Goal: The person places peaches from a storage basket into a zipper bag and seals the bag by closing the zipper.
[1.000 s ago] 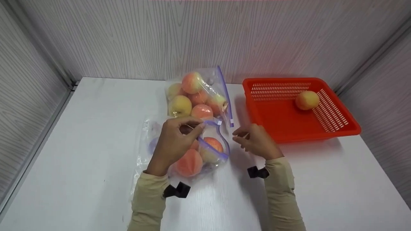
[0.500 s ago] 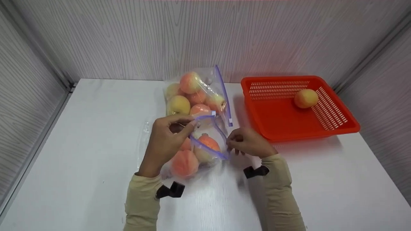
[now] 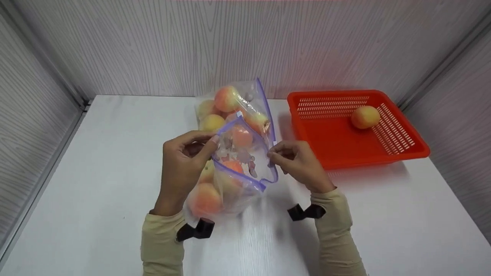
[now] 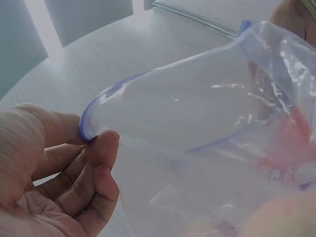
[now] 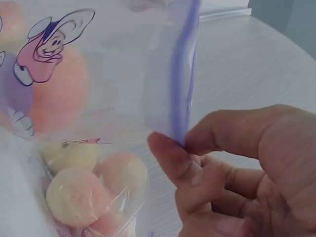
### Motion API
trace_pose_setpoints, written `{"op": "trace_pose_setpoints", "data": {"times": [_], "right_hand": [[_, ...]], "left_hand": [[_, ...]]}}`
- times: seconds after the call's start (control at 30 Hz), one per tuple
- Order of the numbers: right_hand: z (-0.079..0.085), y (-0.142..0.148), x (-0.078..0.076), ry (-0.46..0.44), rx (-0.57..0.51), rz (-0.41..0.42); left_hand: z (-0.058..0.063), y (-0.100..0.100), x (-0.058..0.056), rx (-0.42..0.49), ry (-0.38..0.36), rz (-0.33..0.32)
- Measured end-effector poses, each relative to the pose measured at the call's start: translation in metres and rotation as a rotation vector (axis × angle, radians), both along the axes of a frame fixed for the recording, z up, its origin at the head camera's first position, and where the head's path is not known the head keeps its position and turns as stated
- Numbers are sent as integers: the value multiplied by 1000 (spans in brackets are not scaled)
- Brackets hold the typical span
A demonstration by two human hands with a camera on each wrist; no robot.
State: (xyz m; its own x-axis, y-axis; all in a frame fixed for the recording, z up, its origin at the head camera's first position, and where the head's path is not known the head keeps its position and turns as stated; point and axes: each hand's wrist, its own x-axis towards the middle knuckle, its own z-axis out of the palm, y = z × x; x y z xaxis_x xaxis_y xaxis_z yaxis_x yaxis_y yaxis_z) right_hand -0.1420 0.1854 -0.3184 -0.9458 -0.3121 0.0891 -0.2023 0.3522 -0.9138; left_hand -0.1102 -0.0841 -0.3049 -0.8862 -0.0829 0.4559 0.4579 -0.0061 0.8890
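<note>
A clear zip bag (image 3: 230,193) with a purple zip edge and several peaches inside lies in front of me, its mouth spread apart. My left hand (image 3: 184,165) pinches the left side of its purple rim between thumb and index finger, as the left wrist view also shows. On the opposite side, my right hand (image 3: 299,163) pinches the rim between thumb and index finger. Cartoon prints (image 5: 42,52) show on the bag's film in the right wrist view. Among the fruit, one peach (image 3: 206,200) sits low in the bag's left part.
Behind, a second zip bag (image 3: 271,115) full of peaches lies on the white table (image 3: 115,184), partly covered by the nearer bag. A red plastic basket (image 3: 326,149) stands at the right with one peach (image 3: 365,117) in it. Pale wood-grain panels (image 3: 145,46) enclose the table.
My left hand has moved left, drawing the rim with it. My right hand has come to the rim and taken hold. The bag's mouth has widened and lifted.
</note>
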Motion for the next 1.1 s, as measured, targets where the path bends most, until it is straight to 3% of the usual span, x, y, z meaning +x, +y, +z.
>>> {"op": "trace_pose_setpoints", "data": {"times": [0.37,0.6,0.8,0.9,1.03,1.1], "right_hand": [[14,-8,12,173,-149,-113],[16,-9,14,177,-204,-116],[19,3,14,110,-132,-87],[22,9,14,86,-43,-75],[30,22,16,155,77,-138],[36,32,23,223,57,-213]], "left_hand": [[13,-4,10,91,54,-6],[15,-4,13,91,74,-7],[15,1,12,73,68,-23],[14,3,11,82,63,-31],[14,4,10,95,63,-32],[14,4,10,87,58,-31]]}}
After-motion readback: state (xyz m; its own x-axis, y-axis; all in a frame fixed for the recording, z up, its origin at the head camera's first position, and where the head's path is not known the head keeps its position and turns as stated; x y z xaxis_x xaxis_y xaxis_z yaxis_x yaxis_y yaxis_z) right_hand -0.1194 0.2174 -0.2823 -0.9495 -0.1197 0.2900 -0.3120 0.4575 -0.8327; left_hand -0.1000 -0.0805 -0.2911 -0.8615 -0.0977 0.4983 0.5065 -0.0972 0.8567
